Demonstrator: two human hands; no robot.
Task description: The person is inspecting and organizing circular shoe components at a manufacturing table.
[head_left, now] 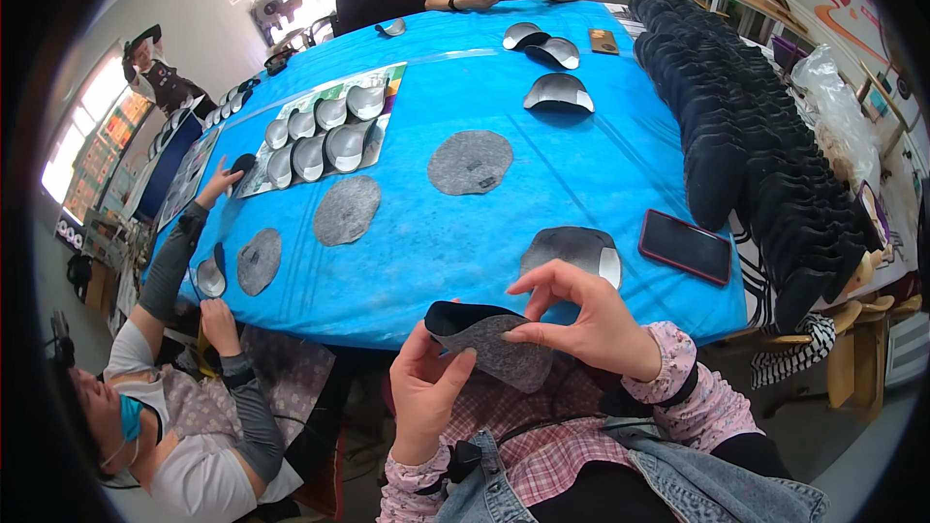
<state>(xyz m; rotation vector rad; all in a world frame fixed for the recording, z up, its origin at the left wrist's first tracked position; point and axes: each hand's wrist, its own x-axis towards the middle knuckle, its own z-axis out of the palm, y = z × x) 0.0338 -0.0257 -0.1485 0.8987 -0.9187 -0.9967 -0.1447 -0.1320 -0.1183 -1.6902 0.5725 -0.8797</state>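
Observation:
In front of my chest I hold a curved cup-like pad (504,351), grey felt on its outer face and black along its inner top edge. My left hand (426,389) pinches its left side between thumb and fingers. My right hand (586,322) has thumb and forefinger closed on its upper right edge, the other fingers bent above. Just beyond my hands lies a curved piece, grey with a silvery end (572,252). Flat grey felt rounds (471,163) lie farther off on the blue-covered table (407,271).
Long stacks of black curved pads (746,136) line the table's right side. A phone (685,246) lies right of my hands. Silvery shells (346,145) stand in rows at the left. A co-worker (194,426) on my left reaches over the table. Other people stand or sit across.

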